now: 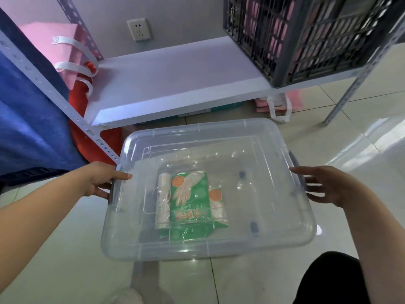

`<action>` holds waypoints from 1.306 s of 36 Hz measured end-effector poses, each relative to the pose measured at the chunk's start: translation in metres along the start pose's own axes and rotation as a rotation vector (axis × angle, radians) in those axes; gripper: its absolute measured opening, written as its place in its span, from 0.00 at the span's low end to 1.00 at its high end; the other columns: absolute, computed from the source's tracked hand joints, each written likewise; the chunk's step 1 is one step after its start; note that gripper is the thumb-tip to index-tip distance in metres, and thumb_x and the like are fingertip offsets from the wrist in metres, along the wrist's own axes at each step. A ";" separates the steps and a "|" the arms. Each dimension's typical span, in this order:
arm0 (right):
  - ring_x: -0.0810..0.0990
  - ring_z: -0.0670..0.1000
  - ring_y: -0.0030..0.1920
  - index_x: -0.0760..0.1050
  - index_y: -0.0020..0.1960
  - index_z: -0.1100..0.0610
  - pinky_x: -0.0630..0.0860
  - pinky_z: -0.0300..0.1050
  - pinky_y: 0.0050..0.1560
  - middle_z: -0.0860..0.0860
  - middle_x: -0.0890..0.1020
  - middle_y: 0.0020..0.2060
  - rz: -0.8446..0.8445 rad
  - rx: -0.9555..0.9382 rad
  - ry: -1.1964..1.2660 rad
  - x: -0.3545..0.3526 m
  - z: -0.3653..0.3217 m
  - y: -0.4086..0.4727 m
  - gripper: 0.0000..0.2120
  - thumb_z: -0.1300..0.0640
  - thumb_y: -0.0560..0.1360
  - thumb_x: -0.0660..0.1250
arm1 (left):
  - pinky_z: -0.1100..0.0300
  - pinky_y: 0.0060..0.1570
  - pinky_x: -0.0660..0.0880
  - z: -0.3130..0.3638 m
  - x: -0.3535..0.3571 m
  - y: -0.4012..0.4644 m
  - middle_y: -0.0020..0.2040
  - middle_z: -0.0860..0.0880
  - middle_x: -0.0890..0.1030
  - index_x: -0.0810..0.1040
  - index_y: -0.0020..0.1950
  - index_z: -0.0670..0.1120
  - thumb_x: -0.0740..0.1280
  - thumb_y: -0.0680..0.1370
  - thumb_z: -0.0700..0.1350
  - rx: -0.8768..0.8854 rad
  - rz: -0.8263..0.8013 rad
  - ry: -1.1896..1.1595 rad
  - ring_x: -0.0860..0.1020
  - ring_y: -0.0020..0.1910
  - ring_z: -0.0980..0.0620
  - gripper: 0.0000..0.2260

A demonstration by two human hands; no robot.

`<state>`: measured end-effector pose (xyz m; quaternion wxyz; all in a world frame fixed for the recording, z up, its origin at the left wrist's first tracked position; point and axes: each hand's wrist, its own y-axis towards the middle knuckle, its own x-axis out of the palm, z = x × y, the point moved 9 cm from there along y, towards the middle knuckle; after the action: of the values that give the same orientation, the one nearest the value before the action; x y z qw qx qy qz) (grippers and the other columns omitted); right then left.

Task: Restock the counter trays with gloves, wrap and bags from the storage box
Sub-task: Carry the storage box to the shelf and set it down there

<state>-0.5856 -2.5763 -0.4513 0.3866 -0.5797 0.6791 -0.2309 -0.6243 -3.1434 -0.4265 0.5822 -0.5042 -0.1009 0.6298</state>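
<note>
You are only starting: the lidded storage box (219, 244) sits on the floor with gloves (190, 200) and a roll (162, 198) inside, your left hand (103, 179) gripping its edge, right hand (324, 185) spread beside it.

Soft, even indoor light with a cool violet cast fills the view. The glossy floor tiles (361, 137) throw a broad white glare at the right edge, and small highlights glint on the clear storage box lid (219, 137). Shadows are faint. Wide-angle distortion bends the shelf frame (72, 115) at the left, and the dark crate (306, 40) at the top right corner is motion-blurred
</note>
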 end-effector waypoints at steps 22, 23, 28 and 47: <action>0.81 0.59 0.35 0.79 0.42 0.62 0.74 0.46 0.35 0.57 0.78 0.33 0.168 -0.164 -0.003 0.013 -0.003 -0.008 0.13 0.59 0.64 0.80 | 0.42 0.40 0.82 -0.008 0.010 -0.012 0.53 0.41 0.83 0.78 0.59 0.45 0.76 0.72 0.48 -0.010 -0.020 -0.036 0.82 0.50 0.39 0.18; 0.81 0.59 0.36 0.78 0.41 0.63 0.74 0.46 0.34 0.58 0.78 0.34 0.150 -0.135 0.020 0.015 0.000 -0.010 0.13 0.58 0.65 0.80 | 0.42 0.39 0.82 -0.010 0.011 -0.013 0.53 0.41 0.83 0.78 0.59 0.45 0.76 0.73 0.49 -0.021 -0.026 -0.038 0.82 0.50 0.40 0.18; 0.77 0.58 0.33 0.77 0.37 0.63 0.71 0.42 0.28 0.58 0.76 0.36 0.166 -0.126 0.144 0.018 -0.004 -0.020 0.11 0.63 0.64 0.80 | 0.39 0.45 0.82 -0.018 0.010 -0.029 0.54 0.39 0.81 0.77 0.59 0.43 0.76 0.72 0.42 -0.085 -0.070 -0.035 0.80 0.52 0.39 0.17; 0.86 0.56 0.47 0.78 0.63 0.39 0.83 0.49 0.40 0.51 0.81 0.62 -0.384 -0.776 0.481 -0.004 -0.220 -0.181 0.28 0.60 0.66 0.69 | 0.40 0.49 0.81 0.091 -0.137 -0.179 0.55 0.43 0.85 0.80 0.61 0.56 0.70 0.75 0.41 0.504 -0.003 -0.654 0.83 0.52 0.38 0.17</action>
<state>-0.6497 -2.6423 -0.1821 -0.0749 -0.7258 0.6659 -0.1553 -0.6056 -3.1620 -0.1842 0.6256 -0.1191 -0.1240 0.7610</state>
